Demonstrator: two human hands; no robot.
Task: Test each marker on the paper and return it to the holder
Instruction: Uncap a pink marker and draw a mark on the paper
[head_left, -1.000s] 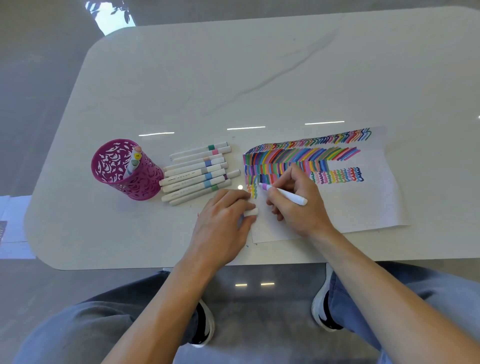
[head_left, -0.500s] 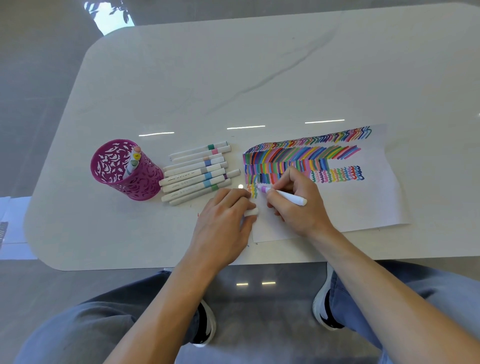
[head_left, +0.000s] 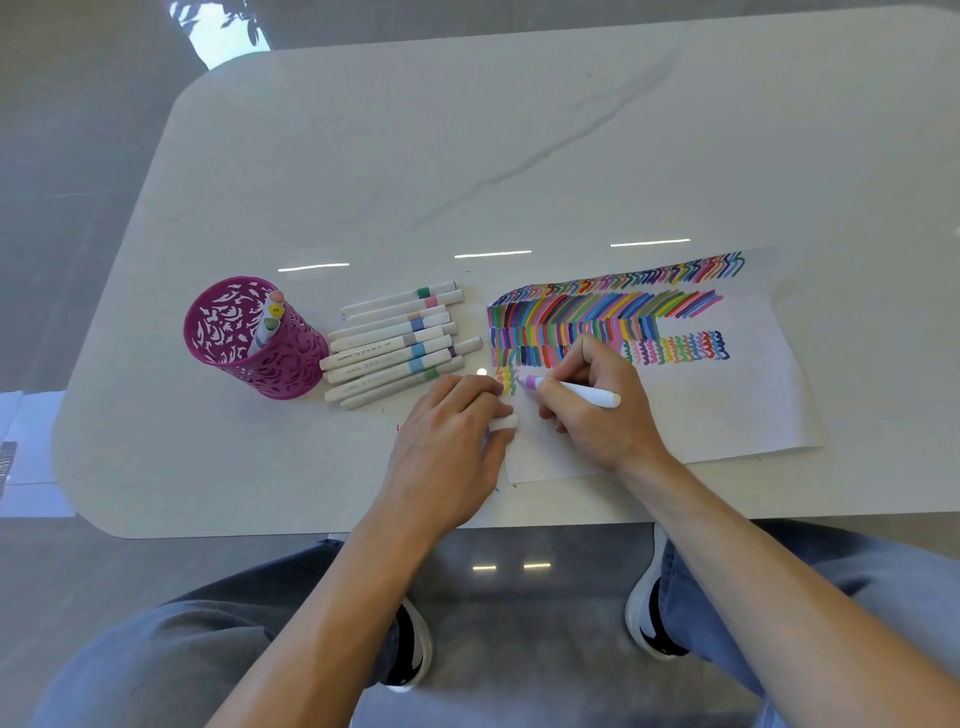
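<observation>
My right hand (head_left: 597, 410) grips a white marker (head_left: 576, 392) with a purple band, its tip down on the paper (head_left: 748, 405) near the left edge, beside short squiggles. The paper carries rows of many coloured test strokes. My left hand (head_left: 447, 447) rests at the paper's left edge with its fingers curled round a white marker cap (head_left: 504, 422). A magenta cut-out holder (head_left: 249, 338) stands at the left with three markers inside. Several capped white markers (head_left: 395, 348) lie in a row between the holder and the paper.
The white marble table (head_left: 519, 156) stretches far behind the paper. Its front edge runs just below my wrists. My knees and shoes show beneath it, above a grey floor.
The marker tip has shifted slightly along the paper's left edge as my right hand draws. My left hand has stayed where it was.
</observation>
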